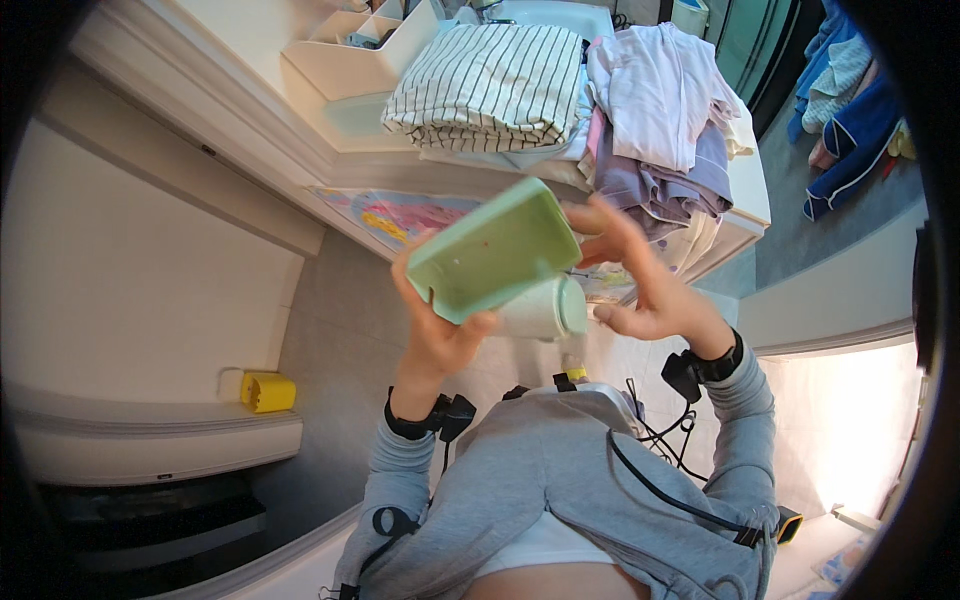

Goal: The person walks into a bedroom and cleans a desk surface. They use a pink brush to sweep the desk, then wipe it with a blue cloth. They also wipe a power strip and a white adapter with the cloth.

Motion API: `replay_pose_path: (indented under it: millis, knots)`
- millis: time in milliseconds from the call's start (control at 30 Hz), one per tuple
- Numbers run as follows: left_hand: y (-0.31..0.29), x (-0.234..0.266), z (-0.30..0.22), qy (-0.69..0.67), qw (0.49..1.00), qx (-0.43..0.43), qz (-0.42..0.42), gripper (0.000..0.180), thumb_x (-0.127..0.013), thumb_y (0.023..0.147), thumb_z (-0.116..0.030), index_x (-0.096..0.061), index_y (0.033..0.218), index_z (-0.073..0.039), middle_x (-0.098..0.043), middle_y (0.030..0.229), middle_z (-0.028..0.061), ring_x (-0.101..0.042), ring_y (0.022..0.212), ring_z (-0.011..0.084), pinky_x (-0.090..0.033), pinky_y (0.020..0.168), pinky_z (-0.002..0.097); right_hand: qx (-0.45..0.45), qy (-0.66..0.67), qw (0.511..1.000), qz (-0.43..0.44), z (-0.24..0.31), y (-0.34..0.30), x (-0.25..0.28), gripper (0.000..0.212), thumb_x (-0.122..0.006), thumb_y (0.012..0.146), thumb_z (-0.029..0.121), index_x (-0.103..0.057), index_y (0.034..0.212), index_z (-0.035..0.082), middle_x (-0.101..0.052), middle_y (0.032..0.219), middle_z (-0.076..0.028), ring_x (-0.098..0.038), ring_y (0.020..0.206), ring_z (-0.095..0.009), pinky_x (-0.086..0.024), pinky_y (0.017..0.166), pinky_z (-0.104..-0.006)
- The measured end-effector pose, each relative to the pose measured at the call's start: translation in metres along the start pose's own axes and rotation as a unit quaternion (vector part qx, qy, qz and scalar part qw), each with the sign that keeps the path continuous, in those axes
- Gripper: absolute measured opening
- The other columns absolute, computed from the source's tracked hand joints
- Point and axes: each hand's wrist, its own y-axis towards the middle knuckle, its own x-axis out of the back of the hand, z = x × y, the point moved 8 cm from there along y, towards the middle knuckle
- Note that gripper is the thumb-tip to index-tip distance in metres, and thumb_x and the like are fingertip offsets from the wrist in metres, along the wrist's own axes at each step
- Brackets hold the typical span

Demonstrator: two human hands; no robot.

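My left hand [440, 335] grips a pale green rectangular container [490, 255] by its near left corner. The container is tilted, and its hollow inside faces me with nothing large in it. Just below its right end shows a white cylinder with a light green rim [545, 308], partly covered by the container; whether my left hand holds it as well, I cannot tell. At the container's right end is my right hand [645, 275], fingers spread. Its fingertips come close to the container's edge, slightly blurred, and contact is unclear.
Ahead, a white cabinet top carries a folded striped cloth [490, 85] and stacked lilac clothes [665, 110]. A white divided organizer [365, 45] stands left of them. A yellow bin [268, 392] sits at the lower left. Black cables [670, 440] hang by my right side.
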Motion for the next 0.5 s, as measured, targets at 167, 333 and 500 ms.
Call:
replay_pose_path:
  millis: [167,333,500]
  knots:
    - [0.006,-0.002,-0.001,0.012,0.995,0.021,-0.098,0.092,-0.074,0.089,-0.032,-0.009,0.146,0.000,-0.039,0.136,0.0168,-0.048,0.122,0.0244,-0.041,0.102,0.0385,-0.019,-0.109,0.991,0.077,-0.029,-0.013,-0.055,0.074,-0.068,0.090,0.035,-0.031,0.146,0.005,-0.055,0.127,-0.023,-0.062,0.105,-0.036,-0.049,0.089,-0.0424]
    - [0.008,-0.006,-0.005,0.058,0.991,0.026,-0.118,0.087,-0.074,0.088,-0.027,-0.013,0.145,-0.001,-0.040,0.133,0.0150,-0.048,0.119,0.0230,-0.040,0.102,0.0377,-0.188,-0.023,0.982,-0.022,-0.058,-0.026,-0.050,0.043,-0.056,0.099,0.037,-0.051,0.128,0.006,-0.066,0.088,-0.017,-0.066,0.081,-0.037,-0.051,0.069,-0.0429]
    - [-0.002,0.008,0.015,-0.003,0.982,0.142,-0.128,0.068,-0.066,0.091,-0.011,-0.021,0.142,-0.004,-0.041,0.130,0.0106,-0.048,0.118,0.0199,-0.041,0.100,0.0357,-0.209,0.028,0.974,-0.083,-0.049,-0.031,-0.026,0.042,-0.050,0.102,0.043,-0.060,0.114,0.005,-0.064,0.078,-0.008,-0.064,0.068,-0.021,-0.050,0.062,-0.0332]
